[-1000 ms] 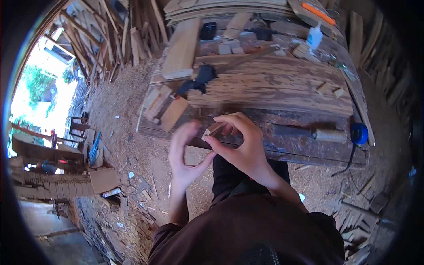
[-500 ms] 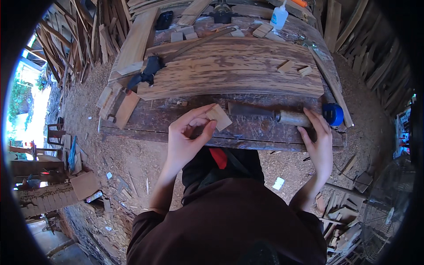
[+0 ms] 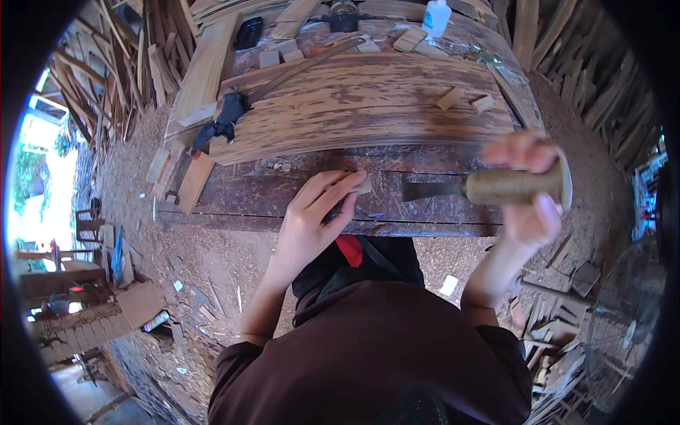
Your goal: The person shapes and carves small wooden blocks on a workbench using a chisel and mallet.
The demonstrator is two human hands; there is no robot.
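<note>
My right hand has a chisel lifted above the bench, its thick wooden handle lying between fingers and thumb. The dark flat blade points left, toward my other hand; the right fingers are somewhat blurred. My left hand is closed on a small pale wood block near the bench's front edge, and the fingers cover most of the block. A gap separates the blade from the block.
Behind my hands a wide streaked board lies across the workbench. A dark-wrapped tool rests on its left end, and two small wood pieces on its right. Farther back stands a glue bottle. Scrap timber leans around.
My right hand has picked the chisel up off the bench and raised it, moving right. My left hand has turned the wood block lower, its fingers closing over it. The blue tape measure is now hidden.
</note>
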